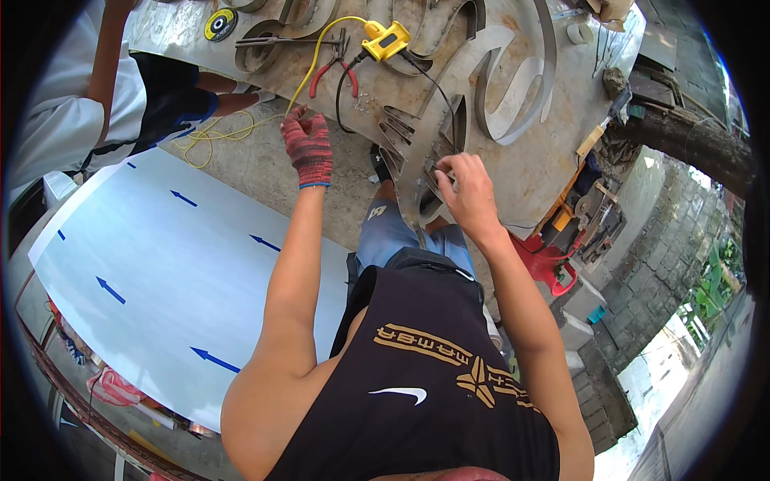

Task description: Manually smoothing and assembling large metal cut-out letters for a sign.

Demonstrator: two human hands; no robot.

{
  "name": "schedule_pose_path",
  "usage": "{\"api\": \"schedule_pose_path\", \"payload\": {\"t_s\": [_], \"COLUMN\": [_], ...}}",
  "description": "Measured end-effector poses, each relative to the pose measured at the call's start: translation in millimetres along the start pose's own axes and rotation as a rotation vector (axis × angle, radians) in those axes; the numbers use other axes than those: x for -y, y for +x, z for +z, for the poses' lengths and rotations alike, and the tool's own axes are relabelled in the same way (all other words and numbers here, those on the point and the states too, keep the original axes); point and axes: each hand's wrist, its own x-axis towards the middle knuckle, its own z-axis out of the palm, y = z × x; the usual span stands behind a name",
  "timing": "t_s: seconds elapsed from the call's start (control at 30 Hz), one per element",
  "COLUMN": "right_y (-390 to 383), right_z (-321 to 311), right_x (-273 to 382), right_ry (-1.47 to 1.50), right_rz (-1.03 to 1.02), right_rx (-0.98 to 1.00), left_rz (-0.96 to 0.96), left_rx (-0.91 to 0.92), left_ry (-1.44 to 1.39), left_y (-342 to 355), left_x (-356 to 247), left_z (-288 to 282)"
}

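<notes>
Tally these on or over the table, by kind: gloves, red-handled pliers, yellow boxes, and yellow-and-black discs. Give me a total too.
Glove: 1
Red-handled pliers: 1
Yellow box: 1
Disc: 1
Total: 4

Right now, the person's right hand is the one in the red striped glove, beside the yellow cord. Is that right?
Not quite: the head view shows the red striped glove on the left hand, beside the yellow cord. The right hand is bare.

Black sleeveless top (441,381), red-striped glove (309,152), blue shorts (382,232)
</notes>
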Motion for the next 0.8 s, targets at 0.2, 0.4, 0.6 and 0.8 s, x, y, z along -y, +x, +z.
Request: {"api": "schedule_pose_path", "payload": {"t_s": [0.2,0.4,0.6,0.8], "right_y": [104.9,165.1,167.5,171.6], "right_z": [55.3,109.9,132.7,145.8], "right_x": [40.1,8.3,9.7,-1.0], "right_ry": [-0.233,-0.59,-0.7,-0.633], "right_rz": [-0.318,-0.274,-0.357,-0.314], "right_rx": [0.118,0.385,0.348,0.237], "left_rz": [-0.24,-0.296,-0.454,-0.456], "left_rx": [0.027,-0.036,-0.09,-0.072], "left_ry": [-0.041,-0.077,-0.084,-0.177], "left_y": [-82.8,-108.0,-129.6,-146.6], "left_x": [39.9,73.2,97.9,126.3], "left_z": [-37.2,-78.0,-106.6,-107.7]}}
